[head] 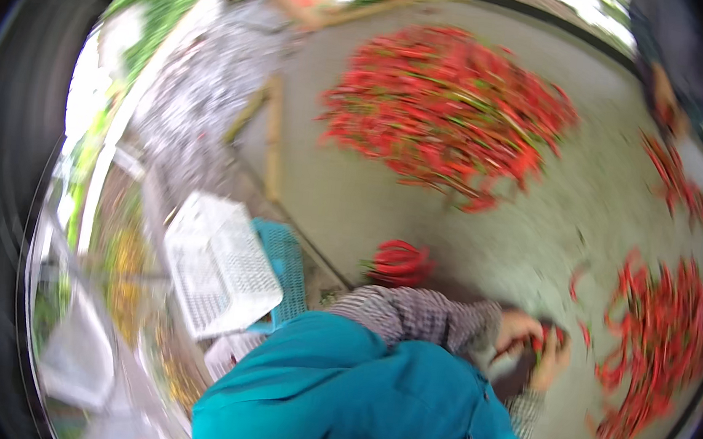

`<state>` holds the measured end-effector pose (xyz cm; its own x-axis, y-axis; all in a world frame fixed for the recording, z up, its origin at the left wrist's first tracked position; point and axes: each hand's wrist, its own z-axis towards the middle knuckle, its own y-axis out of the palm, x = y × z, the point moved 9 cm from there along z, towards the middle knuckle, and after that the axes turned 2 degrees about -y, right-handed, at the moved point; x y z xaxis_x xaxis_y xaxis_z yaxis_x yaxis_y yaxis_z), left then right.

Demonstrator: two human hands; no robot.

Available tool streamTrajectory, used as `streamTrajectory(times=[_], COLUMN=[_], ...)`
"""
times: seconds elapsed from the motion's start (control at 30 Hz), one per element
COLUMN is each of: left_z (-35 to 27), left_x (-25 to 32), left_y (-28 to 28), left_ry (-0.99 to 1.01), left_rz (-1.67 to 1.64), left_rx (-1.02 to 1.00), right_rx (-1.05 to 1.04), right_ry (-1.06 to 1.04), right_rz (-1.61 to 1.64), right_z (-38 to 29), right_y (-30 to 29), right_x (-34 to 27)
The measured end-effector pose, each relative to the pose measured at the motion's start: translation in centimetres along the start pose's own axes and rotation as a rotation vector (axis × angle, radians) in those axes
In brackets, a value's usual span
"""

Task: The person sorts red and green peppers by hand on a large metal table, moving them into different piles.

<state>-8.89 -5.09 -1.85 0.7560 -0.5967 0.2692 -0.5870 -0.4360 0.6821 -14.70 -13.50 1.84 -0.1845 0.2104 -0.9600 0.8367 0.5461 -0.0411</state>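
Note:
A few red chili peppers [545, 340] are pinched between my left hand [513, 330] and my right hand [548, 368], just above the smooth grey surface. Blur and my fingers hide how many there are. Beside my left forearm lies a tight bundle of red chilies [399, 263], green stems facing left. A broad heap of red chilies with green stems [445, 108] spreads farther out. More red chilies [664, 338] lie along the right side, and a few loose ones [585, 334] rest between them and my right hand.
To the left, a white plastic basket [226, 264] overlaps a blue plastic basket [284, 257]. Bamboo pieces [274, 142] edge the grey surface [305, 170], with gravel [205, 91] beyond. At upper right, another person's hand [670, 110] is near more chilies.

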Motion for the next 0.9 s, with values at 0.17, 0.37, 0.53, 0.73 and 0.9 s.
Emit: streamTrajectory(times=[0.17,0.37,0.53,0.73,0.9], left_z=[-0.1,1.4,2.6,-2.5,-1.2], left_x=[-0.2,-2.0,-2.8,0.9,3.1], left_y=[-0.2,-2.7,-2.4,-3.0,-3.4], left_ry=[0.072,0.001,-0.026,0.011,0.191], left_rz=[-0.081,-0.175,-0.139,0.007,-0.128], left_rx=[0.063,0.271,0.163,0.277,0.089], right_rx=[-0.018,-0.113,0.010,0.041,0.102], right_ry=[-0.337,-0.318,-0.357,-0.640,-0.301], right_rz=[-0.448,-0.774,-0.956,-1.013,-0.401], right_z=[-0.5,1.8,4.2,3.7,2.8], right_y=[0.9,2.6,0.8,-4.1,-2.8], right_x=[-0.6,2.2,2.4,-0.2,-1.2])
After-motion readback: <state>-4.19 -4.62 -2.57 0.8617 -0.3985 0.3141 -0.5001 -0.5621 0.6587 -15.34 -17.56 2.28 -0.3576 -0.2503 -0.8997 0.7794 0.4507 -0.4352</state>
